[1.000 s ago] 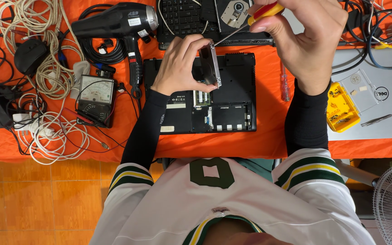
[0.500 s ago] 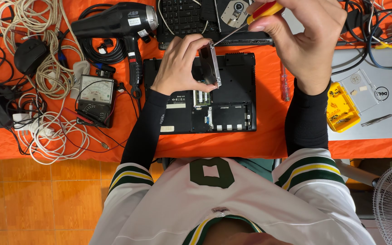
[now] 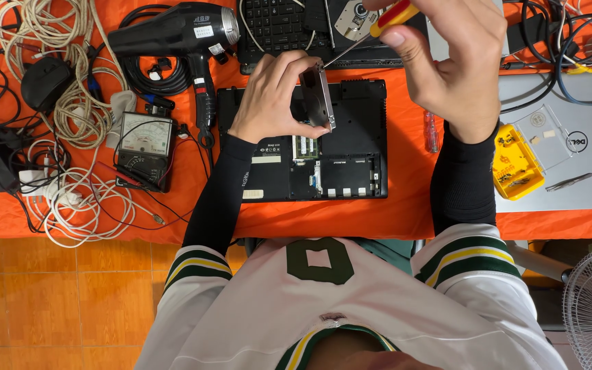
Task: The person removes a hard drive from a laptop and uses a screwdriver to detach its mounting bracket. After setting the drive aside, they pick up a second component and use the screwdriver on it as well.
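Fingers of the left hand pinch a flat metal drive on edge at upper centre, above an opened black laptop base. The right hand is curled around a red-and-yellow screwdriver, tip at the drive's top corner. The drive appears out of its bay; its screws look unfinished. A black hair dryer, an analogue meter and tangled cables crowd the left; a yellow parts box sits right.
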